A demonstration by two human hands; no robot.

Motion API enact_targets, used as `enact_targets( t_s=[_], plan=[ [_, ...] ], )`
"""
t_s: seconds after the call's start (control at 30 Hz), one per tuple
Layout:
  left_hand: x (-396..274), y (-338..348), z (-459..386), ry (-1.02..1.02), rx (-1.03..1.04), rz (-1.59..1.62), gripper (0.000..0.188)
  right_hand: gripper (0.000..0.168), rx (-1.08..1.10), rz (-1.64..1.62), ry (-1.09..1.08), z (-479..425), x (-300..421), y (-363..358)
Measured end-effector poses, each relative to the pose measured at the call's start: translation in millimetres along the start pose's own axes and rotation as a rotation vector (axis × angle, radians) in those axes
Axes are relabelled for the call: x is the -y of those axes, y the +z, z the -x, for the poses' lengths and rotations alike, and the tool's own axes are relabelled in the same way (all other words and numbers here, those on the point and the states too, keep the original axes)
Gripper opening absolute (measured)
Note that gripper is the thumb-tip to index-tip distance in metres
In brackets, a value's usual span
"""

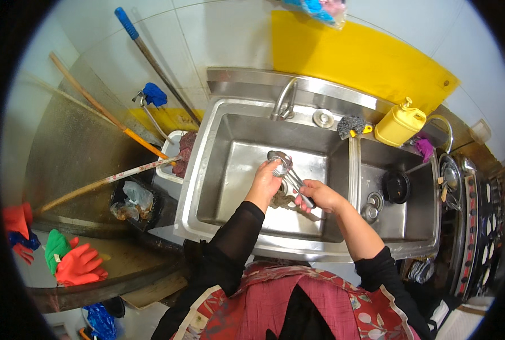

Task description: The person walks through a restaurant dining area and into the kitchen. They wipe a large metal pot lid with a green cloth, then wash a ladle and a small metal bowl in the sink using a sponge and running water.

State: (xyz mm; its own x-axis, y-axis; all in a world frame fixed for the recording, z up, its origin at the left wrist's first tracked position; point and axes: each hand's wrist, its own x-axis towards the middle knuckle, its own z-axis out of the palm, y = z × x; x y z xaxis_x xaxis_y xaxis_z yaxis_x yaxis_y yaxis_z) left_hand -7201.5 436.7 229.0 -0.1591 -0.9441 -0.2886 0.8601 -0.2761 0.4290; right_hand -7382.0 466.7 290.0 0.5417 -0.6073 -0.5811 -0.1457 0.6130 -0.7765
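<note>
Several metal spoons or small ladles [294, 180] are held in a bunch over the large stainless steel sink basin [244, 174]. My left hand [266, 182] grips their round bowl ends. Lower and to the right, my right hand [322, 196] is closed around the handles. A dark, wet-looking patch [284, 200] lies on the basin floor below, around the drain, partly hidden by the utensils. The curved faucet [285, 100] stands behind the basin, and I cannot tell whether water runs from it.
A steel scrubber with a yellow handle [351, 126], a drain strainer [323, 118] and a yellow jug [400, 123] stand along the back ledge. The smaller right basin holds a black round dish [396, 187] and a metal cup [369, 212]. Mop handles [108, 180] lean at left.
</note>
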Motion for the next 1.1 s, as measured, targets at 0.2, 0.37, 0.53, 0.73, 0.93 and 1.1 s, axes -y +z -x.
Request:
enact_targets(
  t_s=[0.2, 0.37, 0.53, 0.73, 0.93, 1.1],
  plan=[
    [-2, -9, 32, -0.098, -0.238, -0.230, 0.012, 0.022, -0.022, -0.159, -0.018, -27, 4, 50],
    [-20, -14, 46, -0.275, -0.045, -0.461, 0.023, 0.033, -0.011, -0.206, -0.014, -44, -14, 61],
    [-20, 2, 54, -0.234, -0.172, -0.311, 0.020, 0.021, -0.021, -0.367, -0.059, -39, -16, 76],
    [-27, -17, 29, -0.062, -0.310, -0.160, 0.017, 0.017, 0.075, -0.427, -0.021, -31, -26, 76],
    [-28, -26, 19, 0.065, -0.373, -0.146, 0.015, 0.015, -0.001, -0.531, 0.024, -17, -30, 84],
    [-12, -1, 39, -0.034, -0.182, -0.249, 0.012, 0.016, -0.049, -0.453, 0.000, -29, -44, 75]
  ],
)
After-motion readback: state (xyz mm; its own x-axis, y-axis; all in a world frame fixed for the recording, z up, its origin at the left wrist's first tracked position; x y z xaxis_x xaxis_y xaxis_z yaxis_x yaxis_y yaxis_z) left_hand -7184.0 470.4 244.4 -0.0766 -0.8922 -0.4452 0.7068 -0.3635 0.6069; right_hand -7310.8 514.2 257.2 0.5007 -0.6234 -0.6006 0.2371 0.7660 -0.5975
